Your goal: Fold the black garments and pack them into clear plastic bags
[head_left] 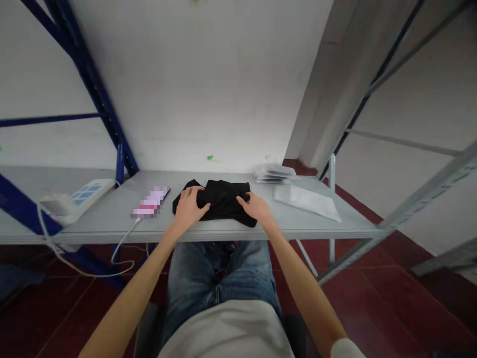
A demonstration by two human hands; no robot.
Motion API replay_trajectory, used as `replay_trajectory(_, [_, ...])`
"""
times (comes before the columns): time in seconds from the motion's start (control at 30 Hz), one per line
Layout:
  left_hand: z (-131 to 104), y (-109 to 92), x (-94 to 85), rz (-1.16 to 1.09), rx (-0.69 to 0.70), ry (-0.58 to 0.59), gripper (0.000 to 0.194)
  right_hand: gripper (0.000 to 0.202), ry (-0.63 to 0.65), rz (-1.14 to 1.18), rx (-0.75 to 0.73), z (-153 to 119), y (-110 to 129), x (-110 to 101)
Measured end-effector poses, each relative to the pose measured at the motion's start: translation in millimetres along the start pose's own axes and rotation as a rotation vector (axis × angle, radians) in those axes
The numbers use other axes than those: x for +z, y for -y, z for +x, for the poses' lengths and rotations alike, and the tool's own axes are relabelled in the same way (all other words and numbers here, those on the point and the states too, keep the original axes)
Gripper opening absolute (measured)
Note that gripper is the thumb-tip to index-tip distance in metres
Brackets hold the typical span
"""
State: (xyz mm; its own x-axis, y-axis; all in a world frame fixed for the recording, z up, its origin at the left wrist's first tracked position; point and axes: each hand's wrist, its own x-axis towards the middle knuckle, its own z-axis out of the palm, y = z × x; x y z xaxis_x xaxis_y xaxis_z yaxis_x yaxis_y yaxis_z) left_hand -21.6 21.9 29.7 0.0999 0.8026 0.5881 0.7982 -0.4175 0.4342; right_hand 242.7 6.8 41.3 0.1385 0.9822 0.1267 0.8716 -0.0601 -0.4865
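Observation:
A black cloth (223, 200) lies bunched on the grey shelf top (122, 209), close to its front edge. My left hand (189, 206) rests on the cloth's left part with thumb and fingers spread apart. At the right end of the cloth, my right hand (255, 206) pinches its edge between thumb and fingers. Folds cover much of the cloth's shape.
A phone (151, 203) with a white cable lies to the left, and a white power strip (87, 196) is farther left. Flat clear packets (275, 173) are stacked at the back right, beside a white bag (306, 201). Blue and grey metal posts frame the shelf.

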Motion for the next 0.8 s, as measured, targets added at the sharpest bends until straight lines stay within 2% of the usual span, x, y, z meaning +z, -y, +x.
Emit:
replay_trajectory(0.13, [5.1,10.6,4.7,-0.006,0.072,0.139,0.036,0.071,0.007,0.007,0.002,10.2,3.7,-1.8])
replay_trajectory(0.27, [9.8,22.1,7.1,-0.031,0.13,0.192,0.033,0.043,0.015,-0.016,-0.035,18.5,3.9,1.8])
replay_trajectory(0.37, [14.2,26.7,8.8,-0.067,0.122,0.182,0.023,0.033,0.031,-0.009,-0.002,24.3,1.7,0.3])
replay_trajectory(0.43, [17.8,28.8,10.9,-0.107,0.079,0.106,0.018,0.033,0.03,-0.007,0.014,28.7,-0.8,-4.4])
replay_trajectory(0.5, [22.0,31.8,13.6,-0.179,-0.037,-0.04,0.015,0.036,0.01,-0.004,0.021,33.4,-4.1,-11.2])
replay_trajectory(0.6, [28.6,38.4,16.9,-0.424,-0.351,-0.221,0.013,0.037,-0.056,0.008,0.039,39.3,-11.4,-20.2])
replay_trajectory(0.7, [34.1,43.5,19.2,-0.74,-0.619,-0.222,0.025,0.035,-0.089,0.013,0.042,41.7,-20.2,-21.4])
replay_trajectory(0.8, [37.6,45.5,21.4,-0.783,-0.738,-0.211,0.059,0.035,-0.048,0.001,0.045,42.1,-27.1,-15.8])
